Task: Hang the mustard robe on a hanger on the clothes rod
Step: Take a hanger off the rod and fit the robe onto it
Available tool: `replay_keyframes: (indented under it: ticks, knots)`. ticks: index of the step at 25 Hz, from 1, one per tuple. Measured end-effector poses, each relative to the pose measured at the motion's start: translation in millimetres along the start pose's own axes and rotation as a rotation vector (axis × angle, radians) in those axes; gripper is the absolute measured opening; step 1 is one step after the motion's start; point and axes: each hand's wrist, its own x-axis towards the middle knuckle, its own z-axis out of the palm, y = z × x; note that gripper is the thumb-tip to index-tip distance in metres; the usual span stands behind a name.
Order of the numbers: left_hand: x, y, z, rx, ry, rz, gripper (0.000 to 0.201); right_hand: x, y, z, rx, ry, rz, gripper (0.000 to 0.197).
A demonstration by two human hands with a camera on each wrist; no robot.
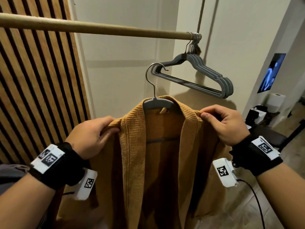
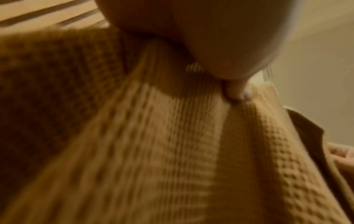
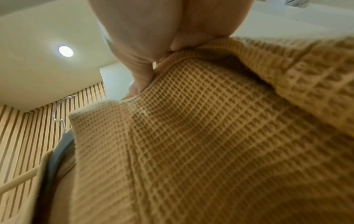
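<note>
The mustard waffle-weave robe (image 1: 133,146) is draped over a grey hanger (image 1: 156,104), whose metal hook (image 1: 152,75) points up, well below the wooden clothes rod (image 1: 99,28). My left hand (image 1: 99,129) grips the robe's left shoulder, fingers curled over the fabric. At the right shoulder, my right hand (image 1: 212,116) pinches the cloth between thumb and fingers. The wrist views show the robe (image 2: 172,144) (image 3: 210,136) close up under each hand, and the right wrist view also shows the grey hanger (image 3: 55,154).
Several empty grey hangers (image 1: 203,75) hang bunched at the rod's right end. A slatted wooden panel (image 1: 33,80) stands to the left and a pale wall (image 1: 125,55) lies behind. Low at the far right are a paper roll (image 1: 275,103) and dark furniture (image 1: 270,134).
</note>
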Motion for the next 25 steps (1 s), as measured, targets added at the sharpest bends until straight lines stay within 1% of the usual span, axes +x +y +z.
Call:
replay_keyframes:
  ticks: [3,5,7,9,11,12,13,14,16,17,18,20,21,22,23,24,25]
  knots:
    - [-2,-5,-8,-0.02,0.09,0.068,0.055,0,-4,-3,-0.002,-0.066,-0.009,0.012]
    - [-2,-4,-16,0.044,0.102,0.132,0.055,2,-8,-7,-0.052,-0.111,-0.028,0.011]
    - [0,-2,-21,0.103,0.115,0.163,0.055,5,-13,-10,-0.068,-0.103,-0.025,0.01]
    - [2,-1,-26,0.115,0.106,0.175,0.054,7,-21,-10,-0.039,-0.059,-0.014,0.012]
    - [2,1,-20,0.239,0.065,0.21,0.051,10,-30,-10,-0.051,-0.031,-0.032,0.013]
    - [1,2,-15,0.308,0.042,0.237,0.046,12,-35,-10,-0.091,-0.04,-0.059,0.013]
    - [0,4,-10,0.325,0.032,0.241,0.041,12,-38,-10,-0.121,-0.066,-0.079,0.013]
    - [-2,4,-7,0.279,0.041,0.198,0.039,12,-38,-11,-0.125,-0.094,-0.082,0.013]
    - [-6,-1,-6,0.109,0.111,0.065,0.041,5,-35,-10,-0.067,-0.137,-0.041,0.01]
    - [-7,-4,-5,0.057,0.139,0.019,0.042,-1,-32,-9,-0.055,-0.169,-0.029,0.007]
    - [-9,-6,-5,0.029,0.155,-0.003,0.041,-7,-28,-8,-0.081,-0.211,-0.024,0.009]
    - [-10,-9,-6,-0.03,0.188,-0.014,0.037,-18,-19,-6,-0.188,-0.309,-0.027,0.037]
    - [-11,-11,-6,-0.054,0.202,-0.015,0.035,-21,-16,-6,-0.219,-0.345,-0.017,0.043]
    - [-11,-13,-7,-0.075,0.221,-0.015,0.033,-23,-12,-6,-0.222,-0.362,-0.006,0.04]
    - [-11,-17,-8,-0.096,0.237,-0.011,0.032,-24,-7,-7,-0.194,-0.363,0.003,0.032]
    - [-10,-18,-9,-0.119,0.253,-0.007,0.032,-24,-1,-12,-0.144,-0.351,0.023,0.028]
    - [-9,-20,-14,-0.135,0.261,-0.002,0.032,-23,4,-16,-0.066,-0.332,0.06,0.028]
